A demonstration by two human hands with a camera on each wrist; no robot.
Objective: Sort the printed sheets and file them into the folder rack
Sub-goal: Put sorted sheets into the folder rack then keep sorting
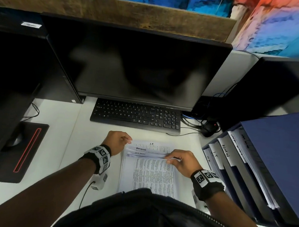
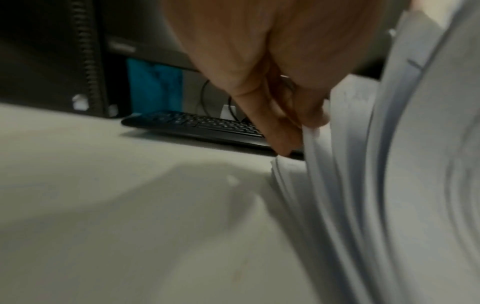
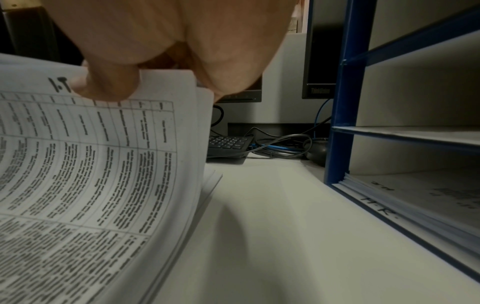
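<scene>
A stack of printed sheets lies on the white desk in front of me, with handwritten headings such as "I.T." and "ADMIN" showing at its far end. My left hand pinches the far left corner of several lifted sheets. My right hand pinches the far right edge of the top sheets and bends them up. The blue folder rack stands at the right, its slots labelled H.R., I.T. and ADMIN, with papers in the H.R. slot.
A black keyboard and a dark monitor sit just beyond the sheets. A black mouse with tangled cables lies between keyboard and rack. A black PC tower and a mouse pad are on the left.
</scene>
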